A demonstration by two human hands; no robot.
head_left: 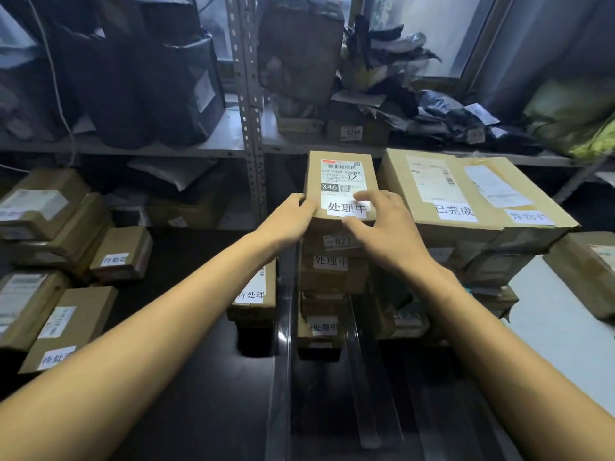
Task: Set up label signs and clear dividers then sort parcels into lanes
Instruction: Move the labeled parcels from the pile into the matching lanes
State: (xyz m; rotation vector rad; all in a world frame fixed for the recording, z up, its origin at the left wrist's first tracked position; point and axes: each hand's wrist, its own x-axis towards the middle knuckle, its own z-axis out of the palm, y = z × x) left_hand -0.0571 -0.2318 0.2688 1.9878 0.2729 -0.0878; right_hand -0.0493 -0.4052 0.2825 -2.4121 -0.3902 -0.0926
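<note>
dark table (199, 377) before metal shelving (248, 128) | small parcel (339, 168) tops the middle stack, between both hands | left hand (289, 217) grips its left edge, right hand (389, 227) pinches its near right corner | reads "x46", "处理中" | neighbouring box (432, 191) on the right: "已完成"

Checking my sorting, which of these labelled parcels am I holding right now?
The small box atop the middle stack, signed 处理中, with an X46 shipping label. Both the left hand and right hand grip its near end.

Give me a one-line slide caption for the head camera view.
The left hand and right hand grip a small labelled parcel atop the middle stack, beside a larger box.
</note>
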